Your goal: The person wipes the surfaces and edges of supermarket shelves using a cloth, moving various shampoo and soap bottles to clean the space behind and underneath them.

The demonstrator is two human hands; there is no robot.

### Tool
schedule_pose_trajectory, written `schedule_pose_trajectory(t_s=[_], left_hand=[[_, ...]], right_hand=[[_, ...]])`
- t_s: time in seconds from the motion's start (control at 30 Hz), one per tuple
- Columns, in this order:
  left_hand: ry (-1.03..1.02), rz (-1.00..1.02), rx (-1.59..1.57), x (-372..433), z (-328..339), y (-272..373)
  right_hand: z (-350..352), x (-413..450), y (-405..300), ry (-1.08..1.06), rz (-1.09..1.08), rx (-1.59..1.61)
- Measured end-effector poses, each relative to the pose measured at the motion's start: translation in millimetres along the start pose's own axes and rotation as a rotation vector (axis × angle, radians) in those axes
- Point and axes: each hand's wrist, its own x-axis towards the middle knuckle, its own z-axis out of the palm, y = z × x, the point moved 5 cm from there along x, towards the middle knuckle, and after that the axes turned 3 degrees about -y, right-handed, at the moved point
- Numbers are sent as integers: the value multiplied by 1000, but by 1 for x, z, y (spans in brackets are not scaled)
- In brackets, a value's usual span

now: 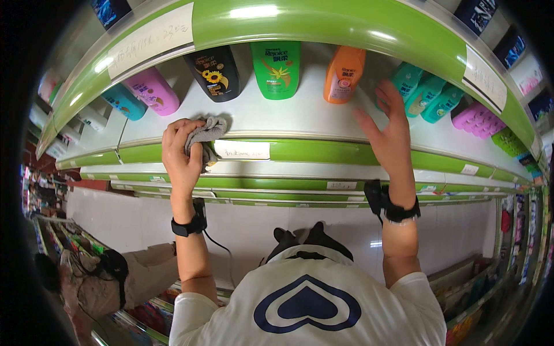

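My left hand (182, 151) grips a folded grey cloth (208, 132) at the front edge of a white shelf (277, 119). A paper price label (241, 150) sits on the green edge strip just right of the cloth. My right hand (389, 125) is raised over the shelf's right part, fingers spread, holding nothing. An orange Rejoice shampoo bottle (344, 75) stands left of it, and several teal bottles (433, 97) stand beyond and to its right. A green bottle (277, 71) and a black bottle (216, 75) stand further left, with a pink bottle (153, 91) and a blue bottle (125, 102) beside them.
An upper shelf with a green edge strip (320, 24) arches over the bottles. More pink bottles (478, 121) stand at the right. Lower shelf edges (294, 186) lie below my hands. Another person (112, 277) is behind at the lower left, near other stocked shelves.
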Motion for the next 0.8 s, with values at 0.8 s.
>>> schedule_pose_trajectory(t_s=[0.8], left_hand=[[323, -96, -590, -10, 39, 76]], right_hand=[[13, -17, -42, -96, 180, 554]])
